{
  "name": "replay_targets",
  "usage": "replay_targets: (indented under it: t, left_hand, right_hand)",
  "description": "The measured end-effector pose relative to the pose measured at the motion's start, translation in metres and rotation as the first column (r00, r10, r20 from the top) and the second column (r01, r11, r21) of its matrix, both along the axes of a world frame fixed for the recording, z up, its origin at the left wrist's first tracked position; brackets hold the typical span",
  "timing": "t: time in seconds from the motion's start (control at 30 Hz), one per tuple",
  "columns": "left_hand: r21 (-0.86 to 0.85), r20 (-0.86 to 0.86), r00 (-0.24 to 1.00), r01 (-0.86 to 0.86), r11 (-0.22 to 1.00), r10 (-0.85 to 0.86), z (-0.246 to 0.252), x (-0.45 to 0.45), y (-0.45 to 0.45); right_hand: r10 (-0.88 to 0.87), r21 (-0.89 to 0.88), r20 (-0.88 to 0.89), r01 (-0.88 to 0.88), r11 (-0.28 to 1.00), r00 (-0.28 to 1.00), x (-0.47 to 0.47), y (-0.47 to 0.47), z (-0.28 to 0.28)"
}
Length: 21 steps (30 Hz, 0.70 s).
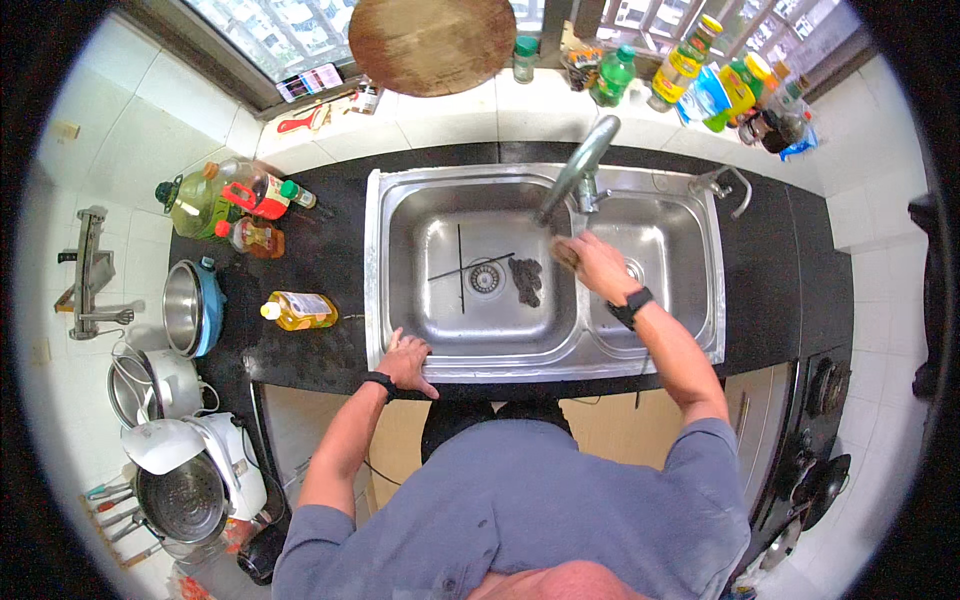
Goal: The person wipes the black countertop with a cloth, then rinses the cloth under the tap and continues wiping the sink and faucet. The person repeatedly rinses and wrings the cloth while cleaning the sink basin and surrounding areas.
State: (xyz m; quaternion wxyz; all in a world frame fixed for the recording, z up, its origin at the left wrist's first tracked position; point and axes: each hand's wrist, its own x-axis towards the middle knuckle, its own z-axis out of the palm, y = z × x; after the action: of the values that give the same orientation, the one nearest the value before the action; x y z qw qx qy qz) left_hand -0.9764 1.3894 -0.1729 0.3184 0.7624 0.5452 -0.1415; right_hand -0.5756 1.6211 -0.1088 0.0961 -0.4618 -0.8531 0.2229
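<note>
My right hand [604,266] is closed around a brown scrubbing pad [564,253] over the divider of the steel double sink [480,363], just below the faucet [589,159]. My left hand [406,361] rests with spread fingers on the sink's front left rim, holding nothing. In the large left basin, two thin dark sticks [460,289] lie crossed beside the drain strainer [484,278]. A crumpled dark cloth or scrap [526,282] lies to the right of that drain. Whether water runs from the faucet cannot be told.
A bottle of yellow liquid [301,310] lies on the black counter [330,262] left of the sink, near a blue-sided pot [196,307] and several oil and sauce bottles [255,191]. Behind, a round wooden board [433,45] and a green bottle [614,75] stand on the sill.
</note>
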Motion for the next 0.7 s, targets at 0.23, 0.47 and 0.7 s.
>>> replay_targets:
  t: [0.23, 0.47, 0.7]
  left_hand:
    - [0.091, 0.070, 0.997, 0.004, 0.996, -0.010, -0.007, -0.005, -0.003]
    - [0.136, 0.116, 0.993, 0.018, 0.991, -0.034, -0.007, -0.011, -0.004]
    - [0.110, 0.141, 0.989, 0.021, 0.994, -0.037, -0.002, -0.012, 0.001]
  right_hand:
    - [-0.250, 0.263, -0.448, 0.394, 0.881, 0.858, -0.120, 0.114, -0.043]
    - [-0.771, -0.593, -0.550, 0.500, 0.631, 0.319, -0.103, 0.188, -0.112]
    - [-0.656, 0.500, -0.146, 0.628, 0.597, 0.740, -0.131, 0.157, -0.094]
